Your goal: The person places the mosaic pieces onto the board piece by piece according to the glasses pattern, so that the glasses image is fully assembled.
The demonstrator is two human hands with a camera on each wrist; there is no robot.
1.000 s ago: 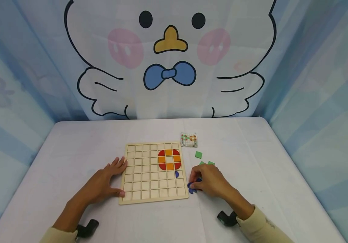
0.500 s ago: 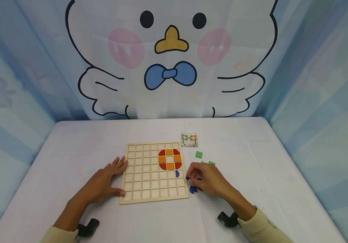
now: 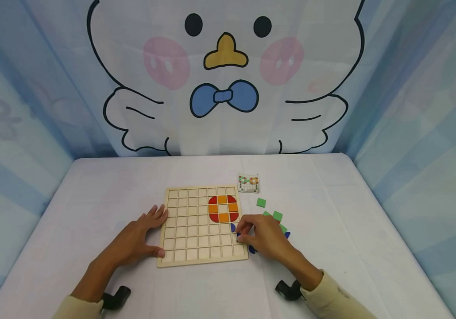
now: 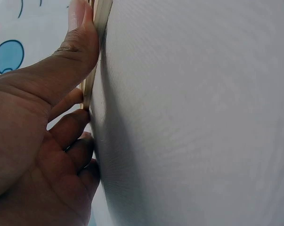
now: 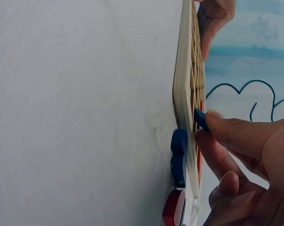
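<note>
By the right hand (image 3: pixel 265 235), a blue piece (image 5: pixel 201 119) is pinched at the right side of the wooden board (image 3: pixel 202 243). Its left edge is touched by the left hand (image 3: pixel 137 239) (fingers spread).

- Blue piece (image 5: pixel 201 119) half-hidden by the right hand (image 3: pixel 264 235)!
- Beyond the grip, a card (image 3: pixel 249 183), details too small!
- Behind the grip, a sleeve (image 3: pixel 331 296), cut off below!

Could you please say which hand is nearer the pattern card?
Right. In the head view, the right hand is below the card; the left hand is farther, at the left edge of the board.
</note>
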